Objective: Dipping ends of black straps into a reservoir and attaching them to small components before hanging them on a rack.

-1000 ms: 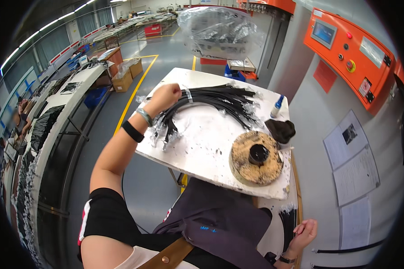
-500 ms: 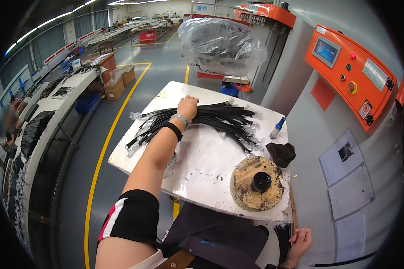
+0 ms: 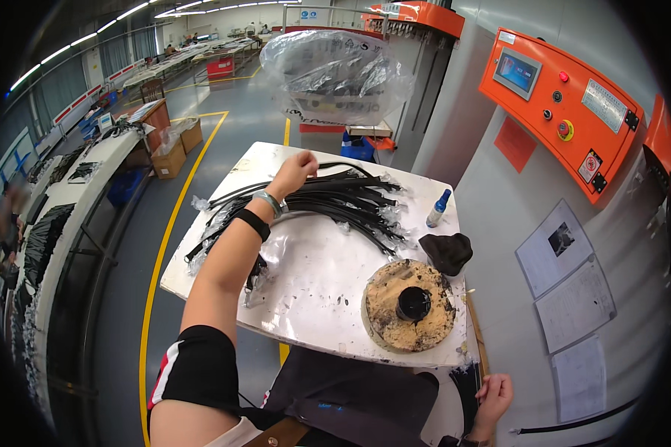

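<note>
On the white table point(image 3: 306, 298) lies a bundle of long black strips point(image 3: 335, 201), with clear plastic wrapping around their ends. My left hand point(image 3: 297, 173) is over the far edge of the bundle. Its fingers are closed on one black strip point(image 3: 347, 165), which arcs a little apart from the others. Low on the right, my right hand point(image 3: 495, 396) is held beside the table's near corner with its fingers curled. Whatever those fingers may hold is hidden. More black strips point(image 3: 466, 387) hang next to it.
A round tan block point(image 3: 380, 320) with a black cup point(image 3: 413, 303) in its middle stands near the front right. Behind it are a black cloth lump point(image 3: 446, 253) and a small blue-capped bottle point(image 3: 439, 208). An orange control panel point(image 3: 566, 112) is on the right.
My left hand has risen slightly off the bundle, and one strip now bows away from the rest. The view has shifted a little to the right. My right hand stays low and curled.
</note>
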The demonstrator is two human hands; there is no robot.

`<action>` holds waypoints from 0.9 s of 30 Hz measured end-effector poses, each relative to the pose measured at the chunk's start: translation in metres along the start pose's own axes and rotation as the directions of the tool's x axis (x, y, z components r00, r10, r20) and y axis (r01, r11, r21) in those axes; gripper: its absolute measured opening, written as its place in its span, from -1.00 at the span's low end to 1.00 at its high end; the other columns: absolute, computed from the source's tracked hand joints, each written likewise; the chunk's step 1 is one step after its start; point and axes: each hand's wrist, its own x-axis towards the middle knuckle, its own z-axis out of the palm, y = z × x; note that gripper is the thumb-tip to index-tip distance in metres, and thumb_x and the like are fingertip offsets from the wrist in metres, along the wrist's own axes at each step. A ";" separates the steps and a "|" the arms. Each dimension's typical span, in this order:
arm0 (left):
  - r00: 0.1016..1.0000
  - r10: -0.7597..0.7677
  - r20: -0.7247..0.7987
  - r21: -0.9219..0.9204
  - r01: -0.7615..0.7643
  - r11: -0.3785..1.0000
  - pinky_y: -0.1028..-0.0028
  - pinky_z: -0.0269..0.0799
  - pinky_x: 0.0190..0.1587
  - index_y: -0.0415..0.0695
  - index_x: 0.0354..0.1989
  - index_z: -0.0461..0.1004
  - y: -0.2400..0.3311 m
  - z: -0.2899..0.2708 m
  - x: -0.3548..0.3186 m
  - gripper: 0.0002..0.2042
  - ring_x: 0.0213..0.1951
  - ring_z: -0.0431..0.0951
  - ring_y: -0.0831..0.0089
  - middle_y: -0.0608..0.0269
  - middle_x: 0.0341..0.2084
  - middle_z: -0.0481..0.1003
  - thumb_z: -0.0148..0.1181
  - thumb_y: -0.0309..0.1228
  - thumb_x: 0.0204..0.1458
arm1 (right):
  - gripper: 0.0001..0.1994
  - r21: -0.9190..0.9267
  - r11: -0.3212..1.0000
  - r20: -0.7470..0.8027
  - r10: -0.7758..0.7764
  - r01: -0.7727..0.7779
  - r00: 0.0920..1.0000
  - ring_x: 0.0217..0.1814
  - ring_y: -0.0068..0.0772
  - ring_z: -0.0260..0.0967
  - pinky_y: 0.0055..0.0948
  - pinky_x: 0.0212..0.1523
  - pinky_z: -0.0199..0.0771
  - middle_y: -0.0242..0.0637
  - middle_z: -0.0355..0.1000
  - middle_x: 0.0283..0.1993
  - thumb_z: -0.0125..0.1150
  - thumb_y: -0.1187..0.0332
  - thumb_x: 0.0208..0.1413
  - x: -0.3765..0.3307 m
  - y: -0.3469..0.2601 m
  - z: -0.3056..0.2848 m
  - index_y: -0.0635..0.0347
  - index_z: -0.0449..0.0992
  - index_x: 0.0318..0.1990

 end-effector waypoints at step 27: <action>0.856 0.340 0.389 -0.075 -0.339 0.938 0.80 -0.05 -0.56 -0.16 -0.35 0.40 0.324 -0.059 -0.156 -0.82 -0.57 0.11 0.86 0.58 -0.58 0.24 0.15 -0.31 0.03 | -0.84 0.084 0.985 0.181 -0.164 0.150 0.970 -0.68 -0.74 0.09 -0.74 -0.67 0.02 -0.44 0.23 -0.63 -0.04 0.42 0.14 -0.014 -0.050 0.009 0.27 0.36 -0.46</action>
